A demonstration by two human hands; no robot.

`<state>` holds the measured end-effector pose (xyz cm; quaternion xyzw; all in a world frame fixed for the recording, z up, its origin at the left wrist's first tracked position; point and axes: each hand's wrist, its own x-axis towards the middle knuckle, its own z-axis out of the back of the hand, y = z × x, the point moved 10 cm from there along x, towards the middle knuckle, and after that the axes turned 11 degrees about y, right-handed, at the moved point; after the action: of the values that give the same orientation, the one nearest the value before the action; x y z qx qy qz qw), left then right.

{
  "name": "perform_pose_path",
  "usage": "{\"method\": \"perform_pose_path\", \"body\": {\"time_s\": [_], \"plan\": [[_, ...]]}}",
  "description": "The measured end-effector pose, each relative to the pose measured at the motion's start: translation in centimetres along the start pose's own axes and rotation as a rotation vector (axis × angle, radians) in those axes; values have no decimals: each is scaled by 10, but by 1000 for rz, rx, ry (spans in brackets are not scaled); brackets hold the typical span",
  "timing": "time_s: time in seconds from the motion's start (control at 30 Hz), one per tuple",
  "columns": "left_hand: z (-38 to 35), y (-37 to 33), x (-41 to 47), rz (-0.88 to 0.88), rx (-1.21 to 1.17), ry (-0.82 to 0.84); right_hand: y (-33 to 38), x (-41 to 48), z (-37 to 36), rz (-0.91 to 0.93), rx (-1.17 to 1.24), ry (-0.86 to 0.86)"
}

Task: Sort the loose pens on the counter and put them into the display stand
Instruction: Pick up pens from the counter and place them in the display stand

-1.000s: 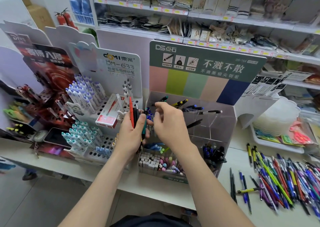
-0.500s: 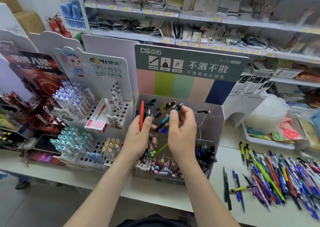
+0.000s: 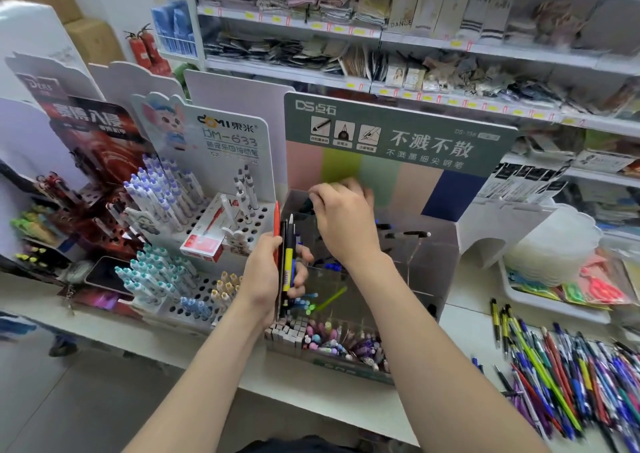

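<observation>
Left hand gripping pens upright, long axes vertical

Light: bright, even, soft shadows.
Blur: motion smear mid-frame; pens at rt edge streaky.
Edges: shelves bend, wide-angle.

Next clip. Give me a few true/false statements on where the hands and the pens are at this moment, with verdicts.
1. Loose pens lie on the counter to the right of the clear display stand. True.
2. The left hand grips a bundle of pens, a red one among them. True.
3. The right hand rests on the loose pens. False: it is up over the back part of the display stand.
4. The stand's front compartment is empty. False: it holds pastel-capped pens.
</observation>
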<state>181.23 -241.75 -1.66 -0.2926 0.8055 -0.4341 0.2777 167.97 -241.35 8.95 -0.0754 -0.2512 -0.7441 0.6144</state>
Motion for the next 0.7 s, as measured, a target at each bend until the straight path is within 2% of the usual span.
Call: {"method": "perform_pose_path", "body": {"time_s": [0.07, 0.13, 0.2, 0.27, 0.37, 0.47, 0.53, 0.6, 0.7], "plan": [[-2, -1, -1, -3, -23, 19, 0, -12, 14, -2, 12, -66], [-7, -5, -3, -17, -7, 28, -5, -31, 28, -48, 201, -114], [-15, -7, -3, -34, 71, 44, -13, -50, 27, -190, 498, -27], [-26, -6, -3, -32, 169, 75, -19, -69, 9, -343, 747, 148], [-41, 3, 0, -6, 272, 109, -29, -94, -5, -443, 987, 251], [-54, 16, 1, 4, 346, 154, -52, -107, 0, -516, 927, 176], [-59, 22, 2, -4, 389, 155, -64, -116, 11, -558, 950, 15], [-58, 22, 3, -34, 417, 105, -71, -120, 25, -529, 962, -128], [-49, 18, 2, -76, 422, 15, -73, -108, 36, -430, 946, -134]]}}
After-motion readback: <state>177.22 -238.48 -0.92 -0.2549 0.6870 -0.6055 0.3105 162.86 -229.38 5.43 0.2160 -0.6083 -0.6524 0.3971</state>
